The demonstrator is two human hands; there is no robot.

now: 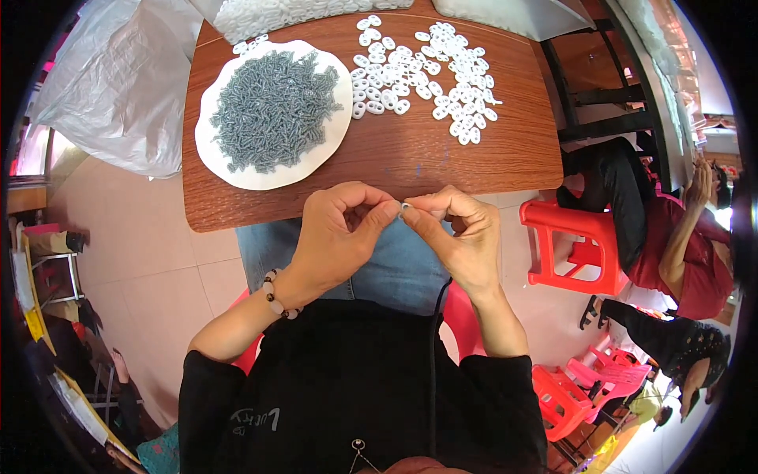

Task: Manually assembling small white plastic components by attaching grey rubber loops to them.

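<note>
My left hand (341, 229) and my right hand (464, 237) meet just in front of the table's near edge, above my lap. Both are closed, thumb against fingers, around a small white plastic piece (406, 207) mostly covered by the fingertips. Whether a spring sits in it is too small to tell. On the table, to the left, a white scalloped plate (341, 130) bears a heap of small grey metal springs (272, 110). Loose oval white plastic pieces (379, 75) with holes lie right of the plate, with a second cluster of white pieces (466, 99) farther right.
The brown wooden table (379, 162) has a white container (308, 14) along its far edge and another pale container (513, 16) at far right. A grey plastic bag (118, 87) stands to the left. Red stools (568, 245) and seated people are on the right.
</note>
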